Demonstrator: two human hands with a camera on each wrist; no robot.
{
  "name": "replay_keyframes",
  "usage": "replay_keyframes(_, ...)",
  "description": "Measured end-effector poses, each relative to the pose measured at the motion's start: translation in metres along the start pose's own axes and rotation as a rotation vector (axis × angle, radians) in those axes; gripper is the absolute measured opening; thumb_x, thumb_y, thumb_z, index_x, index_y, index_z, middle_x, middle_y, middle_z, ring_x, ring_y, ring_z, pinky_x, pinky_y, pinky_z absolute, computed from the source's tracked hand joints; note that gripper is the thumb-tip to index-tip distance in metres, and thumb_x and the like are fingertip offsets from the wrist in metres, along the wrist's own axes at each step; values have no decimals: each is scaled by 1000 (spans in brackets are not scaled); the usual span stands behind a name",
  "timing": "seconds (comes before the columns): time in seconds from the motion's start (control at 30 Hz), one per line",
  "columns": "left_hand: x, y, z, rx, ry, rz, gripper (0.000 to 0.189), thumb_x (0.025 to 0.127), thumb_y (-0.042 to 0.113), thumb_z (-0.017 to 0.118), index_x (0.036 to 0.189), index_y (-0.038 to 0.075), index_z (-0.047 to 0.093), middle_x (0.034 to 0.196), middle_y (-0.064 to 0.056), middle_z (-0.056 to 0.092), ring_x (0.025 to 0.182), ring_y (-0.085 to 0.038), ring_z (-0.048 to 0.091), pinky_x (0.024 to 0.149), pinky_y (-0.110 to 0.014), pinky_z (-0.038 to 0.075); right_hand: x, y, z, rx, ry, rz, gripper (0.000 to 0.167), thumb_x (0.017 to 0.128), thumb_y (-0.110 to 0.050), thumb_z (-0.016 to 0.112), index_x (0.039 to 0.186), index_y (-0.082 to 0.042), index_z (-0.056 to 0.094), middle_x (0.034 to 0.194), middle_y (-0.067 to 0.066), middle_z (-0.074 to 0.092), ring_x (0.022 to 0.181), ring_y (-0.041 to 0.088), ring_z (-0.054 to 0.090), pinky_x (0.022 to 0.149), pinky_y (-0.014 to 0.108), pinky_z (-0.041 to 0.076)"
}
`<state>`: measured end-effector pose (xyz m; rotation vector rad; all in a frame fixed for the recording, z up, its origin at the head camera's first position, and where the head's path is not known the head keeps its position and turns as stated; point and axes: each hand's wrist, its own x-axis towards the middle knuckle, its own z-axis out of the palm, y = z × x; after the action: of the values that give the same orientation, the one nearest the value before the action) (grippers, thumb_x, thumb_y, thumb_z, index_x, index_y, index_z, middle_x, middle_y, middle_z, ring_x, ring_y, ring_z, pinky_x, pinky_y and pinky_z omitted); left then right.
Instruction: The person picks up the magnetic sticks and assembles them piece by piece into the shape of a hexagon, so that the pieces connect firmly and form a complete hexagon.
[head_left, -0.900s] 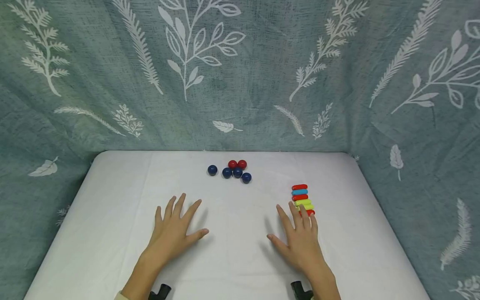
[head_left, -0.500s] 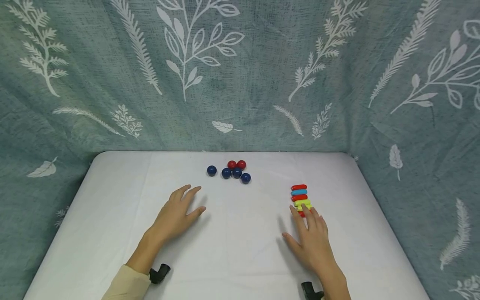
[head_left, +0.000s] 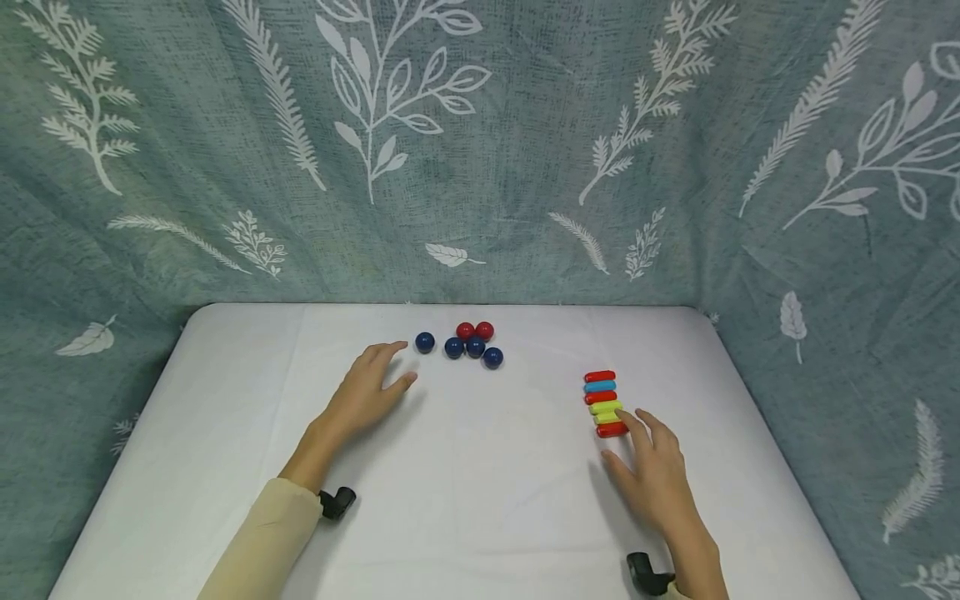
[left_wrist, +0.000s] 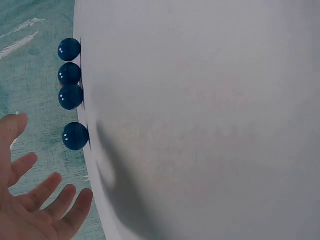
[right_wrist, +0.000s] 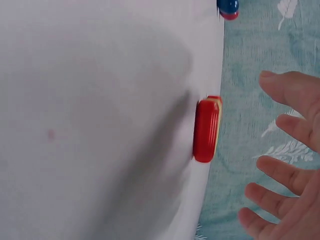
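Note:
Several dark blue balls and two red balls lie grouped near the table's far edge. My left hand hovers just left of the leftmost blue ball, its fingers spread and touching nothing; the left wrist view has that ball apart from the fingertips. A column of short rounded sticks, red, blue and yellow-green, lies at the right. My right hand is over the column's near end, loosely bent and holding nothing. In the right wrist view the nearest red stick stands apart from the fingers.
A white cloth covers the table. Behind it and at the sides hangs a green leaf-patterned curtain. A black wrist device sits on the left wrist and another black device on the right.
My left hand has moved forward and slightly right, up to the leftmost blue ball. The right hand has shifted right, uncovering more of the sticks. Balls and sticks stay in place.

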<state>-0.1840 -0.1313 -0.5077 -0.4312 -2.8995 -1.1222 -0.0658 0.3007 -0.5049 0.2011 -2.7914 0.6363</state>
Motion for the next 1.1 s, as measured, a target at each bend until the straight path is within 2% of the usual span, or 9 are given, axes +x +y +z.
replay_keyframes(0.2, 13, -8, 6, -34, -11, -26, 60, 100, 44, 59, 151, 16, 43, 145, -16, 44, 136, -35, 41, 108, -54, 34, 4, 7, -1, 50, -51, 123, 63, 87, -12, 77, 142, -7, 47, 142, 27, 41, 129, 48, 37, 96, 71, 34)
replay_keyframes(0.37, 18, -9, 9, -97, -12, -49, 59, 100, 41, 60, 150, 14, 44, 143, -17, 46, 134, -35, 43, 108, -53, 34, 7, 13, 2, 93, -102, 177, 57, 91, -13, 73, 141, -5, 46, 138, 28, 43, 126, 47, 40, 96, 69, 38)
replay_keyframes(0.47, 22, -9, 11, -117, -13, -53, 58, 100, 39, 62, 149, 13, 45, 141, -18, 48, 131, -35, 46, 106, -54, 36, 9, 15, 3, 110, -141, 204, 52, 94, -14, 70, 140, -3, 47, 137, 29, 44, 126, 47, 41, 98, 68, 36)
replay_keyframes(0.67, 36, -7, 17, -113, -26, -53, 57, 100, 38, 62, 148, 14, 46, 135, -15, 53, 121, -30, 52, 99, -51, 42, 10, 18, 6, 96, -164, 223, 49, 95, -14, 69, 137, 0, 49, 136, 29, 47, 128, 46, 42, 101, 71, 27)
replay_keyframes(0.83, 47, -6, 21, -70, -48, -61, 56, 100, 35, 62, 148, 12, 46, 131, -17, 55, 112, -30, 54, 93, -50, 45, 9, 22, 9, 75, -177, 237, 49, 94, -15, 69, 136, 1, 50, 137, 29, 48, 129, 47, 41, 101, 71, 26)
replay_keyframes(0.93, 53, -6, 23, -51, -57, -65, 59, 100, 34, 63, 149, 9, 44, 129, -20, 56, 111, -33, 56, 92, -50, 46, 8, 23, 10, 60, -183, 246, 49, 93, -14, 69, 136, 1, 51, 136, 30, 48, 128, 47, 41, 100, 72, 27)
replay_keyframes(1.1, 60, -7, 25, -41, -60, -115, 63, 98, 38, 64, 150, 9, 41, 127, -22, 56, 115, -36, 56, 95, -52, 44, 10, 25, 11, 45, -184, 245, 49, 93, -15, 70, 136, 0, 50, 136, 30, 48, 127, 47, 41, 99, 71, 28)
